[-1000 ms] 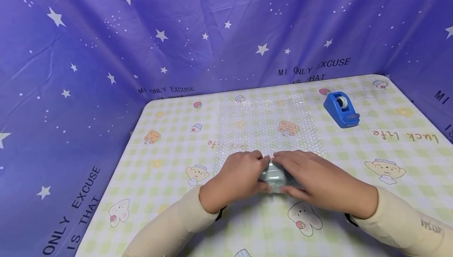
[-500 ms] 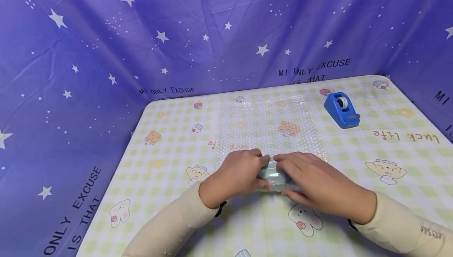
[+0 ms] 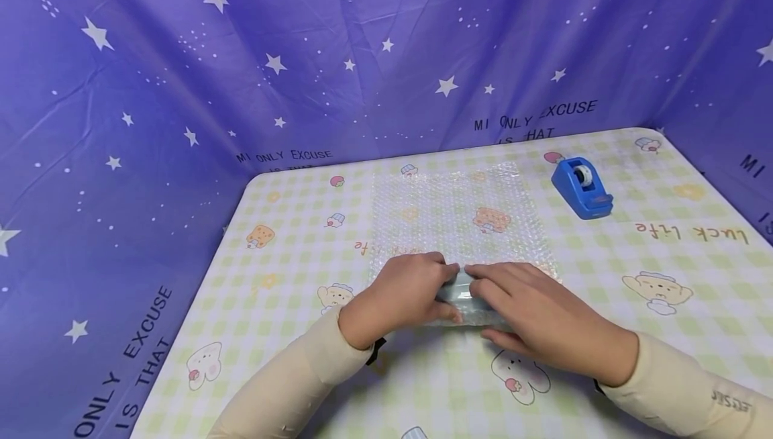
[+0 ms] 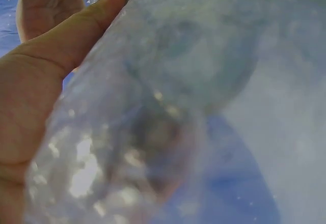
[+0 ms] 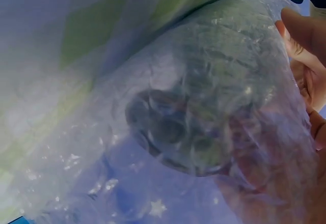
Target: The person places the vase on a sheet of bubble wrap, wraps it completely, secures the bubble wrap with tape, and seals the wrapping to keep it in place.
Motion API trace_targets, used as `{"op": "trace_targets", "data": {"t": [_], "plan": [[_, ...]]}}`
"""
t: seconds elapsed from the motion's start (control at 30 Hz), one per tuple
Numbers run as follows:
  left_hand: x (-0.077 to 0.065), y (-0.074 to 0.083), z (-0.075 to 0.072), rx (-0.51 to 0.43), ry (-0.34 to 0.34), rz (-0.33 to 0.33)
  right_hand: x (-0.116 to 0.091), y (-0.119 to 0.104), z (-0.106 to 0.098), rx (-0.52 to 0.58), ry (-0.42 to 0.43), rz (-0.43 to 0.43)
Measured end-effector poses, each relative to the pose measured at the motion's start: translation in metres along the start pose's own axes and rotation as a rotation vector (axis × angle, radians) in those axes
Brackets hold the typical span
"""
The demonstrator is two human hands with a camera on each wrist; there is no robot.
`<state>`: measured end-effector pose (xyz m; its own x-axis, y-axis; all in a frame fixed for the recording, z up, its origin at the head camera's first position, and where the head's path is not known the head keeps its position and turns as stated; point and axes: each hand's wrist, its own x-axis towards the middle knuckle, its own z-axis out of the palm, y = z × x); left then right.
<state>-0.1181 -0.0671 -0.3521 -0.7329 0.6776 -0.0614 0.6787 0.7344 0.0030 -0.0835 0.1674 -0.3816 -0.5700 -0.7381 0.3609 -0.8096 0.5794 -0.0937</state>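
A clear, grey-green cylindrical glass [image 3: 465, 289] lies on its side across the near end of a bubble wrap sheet [image 3: 447, 224]. The near edge of the wrap is turned up around it. My left hand [image 3: 406, 295] grips the left part, fingers over the far side and thumb at the near side. On the right part, my right hand [image 3: 537, 308] does the same, its thumb low by the wrap's edge. The right wrist view shows the glass's round end [image 5: 178, 137] through the plastic. In the left wrist view, the wrap [image 4: 86, 168] covers it, blurred, beside my thumb.
A blue tape dispenser [image 3: 582, 187] with a roll of tape stands at the back right of the table. Green-checked cloth with cartoon prints [image 3: 290, 345] covers the tabletop. A purple starry curtain [image 3: 362, 90] hangs behind the table's far edge.
The near edge of the bubble wrap has come up around the glass, showing wider between the hands. My thumbs have parted slightly. The tape dispenser stays where it was.
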Motion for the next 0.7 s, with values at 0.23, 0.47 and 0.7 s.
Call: {"op": "trace_targets", "data": {"t": [0.23,0.47,0.7], "plan": [[0.0026,-0.0026,-0.0011,-0.012,-0.011,0.005,0.0002,0.0021,0.0028,-0.002,0.017,-0.02],[0.0043,-0.0052,-0.0004,-0.046,-0.016,0.012,0.0006,0.0033,0.0051,-0.02,0.015,-0.022],[0.0049,-0.007,-0.0009,-0.074,-0.021,0.004,0.0027,0.0072,0.0072,-0.049,0.03,-0.051]]}}
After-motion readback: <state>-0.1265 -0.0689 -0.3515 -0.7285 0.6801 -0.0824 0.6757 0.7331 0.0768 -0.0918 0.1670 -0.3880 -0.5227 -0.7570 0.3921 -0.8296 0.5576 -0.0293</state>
